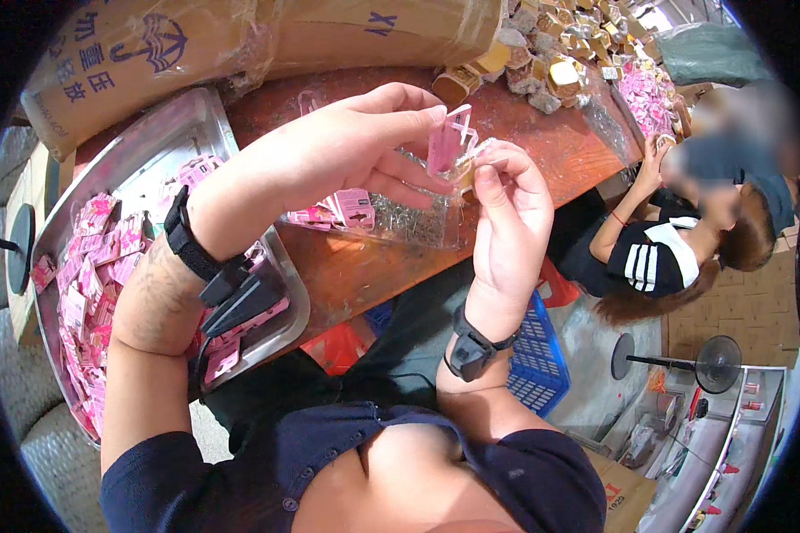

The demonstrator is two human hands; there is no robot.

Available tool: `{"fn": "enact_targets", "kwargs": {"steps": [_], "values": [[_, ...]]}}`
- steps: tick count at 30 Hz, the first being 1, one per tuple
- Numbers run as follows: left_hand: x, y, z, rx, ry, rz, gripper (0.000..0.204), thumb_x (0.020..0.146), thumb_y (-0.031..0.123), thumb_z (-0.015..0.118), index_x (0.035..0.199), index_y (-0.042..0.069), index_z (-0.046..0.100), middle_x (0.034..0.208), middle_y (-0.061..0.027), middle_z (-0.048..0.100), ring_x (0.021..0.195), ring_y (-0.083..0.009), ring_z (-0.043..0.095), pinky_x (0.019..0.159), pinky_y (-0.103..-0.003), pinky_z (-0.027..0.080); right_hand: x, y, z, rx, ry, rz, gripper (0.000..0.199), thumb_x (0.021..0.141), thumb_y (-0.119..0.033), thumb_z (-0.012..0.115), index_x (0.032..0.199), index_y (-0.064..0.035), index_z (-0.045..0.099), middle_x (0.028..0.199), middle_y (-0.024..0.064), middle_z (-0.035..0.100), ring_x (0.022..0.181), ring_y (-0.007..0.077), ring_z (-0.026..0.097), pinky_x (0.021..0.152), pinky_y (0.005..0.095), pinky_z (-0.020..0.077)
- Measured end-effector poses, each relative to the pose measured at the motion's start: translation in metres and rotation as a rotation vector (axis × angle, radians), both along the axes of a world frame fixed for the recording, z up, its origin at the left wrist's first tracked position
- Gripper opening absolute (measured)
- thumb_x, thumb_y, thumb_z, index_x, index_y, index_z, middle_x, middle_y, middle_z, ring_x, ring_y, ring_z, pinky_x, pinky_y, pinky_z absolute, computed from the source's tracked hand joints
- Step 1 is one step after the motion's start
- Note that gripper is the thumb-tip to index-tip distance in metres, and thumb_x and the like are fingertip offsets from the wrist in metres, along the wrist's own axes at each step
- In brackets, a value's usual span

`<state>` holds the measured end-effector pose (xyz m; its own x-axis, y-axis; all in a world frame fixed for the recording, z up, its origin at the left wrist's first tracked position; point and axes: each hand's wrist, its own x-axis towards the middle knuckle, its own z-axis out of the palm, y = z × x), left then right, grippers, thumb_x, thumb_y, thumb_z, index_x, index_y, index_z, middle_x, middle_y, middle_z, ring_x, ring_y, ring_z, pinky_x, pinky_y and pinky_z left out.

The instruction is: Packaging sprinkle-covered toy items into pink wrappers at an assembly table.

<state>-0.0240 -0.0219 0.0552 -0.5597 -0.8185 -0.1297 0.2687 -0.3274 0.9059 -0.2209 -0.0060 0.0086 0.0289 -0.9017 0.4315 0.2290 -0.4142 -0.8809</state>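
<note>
Above the table, my left hand (378,142) pinches a small pink printed card (449,142) between thumb and index finger, its other fingers loosely spread. Close beside the card's right edge, the thumb and fingertips of my right hand (513,209) are pressed together. What they grip is too small to make out. Under my hands lies a pile of thin silvery metal pieces (409,218). Several more pink cards (354,210) sit to the left of that pile.
A metal tray (298,298) heaped with pink cards stands on the left. Behind it is a large cardboard box (267,40). Small yellowish blocks (564,75) are piled at the far right, near more pink pieces (646,98). Another person (667,249) sits at the right. A blue basket (538,355) stands below the table.
</note>
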Motion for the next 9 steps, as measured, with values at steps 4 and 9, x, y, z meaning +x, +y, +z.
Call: {"fn": "enact_targets", "kwargs": {"steps": [4, 9], "values": [[-0.004, 0.003, -0.004, -0.198, -0.214, 0.086, 0.052, 0.103, 0.036, 0.052, 0.143, 0.005, 0.039, 0.125, -0.011, 0.058, 0.109, -0.0256, 0.066, 0.091, -0.036, 0.055, 0.004, 0.005, 0.001, 0.105, -0.125, 0.11, 0.009, 0.088, -0.006, 0.072, 0.093, -0.0022, 0.065, 0.101, 0.0003, 0.057, 0.094, 0.01, 0.054, 0.087, 0.0241, 0.0415], [-0.002, -0.007, -0.016, -0.571, -0.394, 0.102, 0.055, 0.1, 0.036, 0.057, 0.142, 0.004, 0.042, 0.128, -0.0128, 0.058, 0.121, -0.0268, 0.058, 0.101, -0.038, 0.047, -0.002, -0.001, -0.008, 0.253, -0.312, 0.317, 0.011, 0.09, -0.008, 0.072, 0.097, -0.0022, 0.066, 0.104, 0.0019, 0.062, 0.096, 0.0108, 0.059, 0.088, 0.0255, 0.045]]}}
